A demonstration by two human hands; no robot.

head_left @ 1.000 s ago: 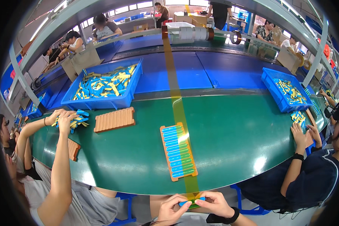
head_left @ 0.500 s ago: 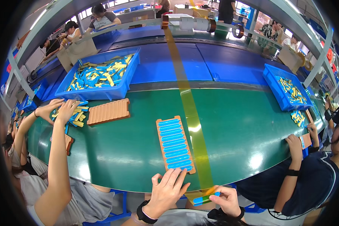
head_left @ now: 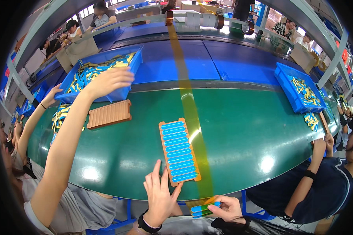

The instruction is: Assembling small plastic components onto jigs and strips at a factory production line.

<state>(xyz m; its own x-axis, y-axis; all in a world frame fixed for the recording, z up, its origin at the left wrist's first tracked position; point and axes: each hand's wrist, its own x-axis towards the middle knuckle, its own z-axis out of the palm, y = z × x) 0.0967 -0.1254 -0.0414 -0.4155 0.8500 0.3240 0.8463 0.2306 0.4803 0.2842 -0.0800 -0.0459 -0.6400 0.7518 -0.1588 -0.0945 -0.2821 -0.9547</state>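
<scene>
Blue strip [head_left: 198, 208], rounded at its end, is held just past the worktop [head_left: 125, 164]'s near edge by the right hand [head_left: 228, 208]. Fingers clamped on its right end, thumb laid over; the rest is left projecting leftward. Another blue length is seen close below it; whether that is gripped too cannot be told. Amber see-through tape [head_left: 190, 111] is run from a roll [head_left: 169, 18] at the back, across the worktop, down to the held strip.

Left hand [head_left: 159, 196] is placed at the near left corner of a brown tray [head_left: 198, 177]. Fingers spread apart: thumb set at the near edge, forefinger raised beside the left edge; firm contact cannot be confirmed. Tray is filled with a column of blue strips [head_left: 180, 158], crosswise, right of the left fingers; its right side is bordered by the tape.

Farther left, a ridged tray [head_left: 110, 114] is set before a blue bin [head_left: 123, 93]. Bin is partly hidden by a co-worker's hand [head_left: 112, 81].
</scene>
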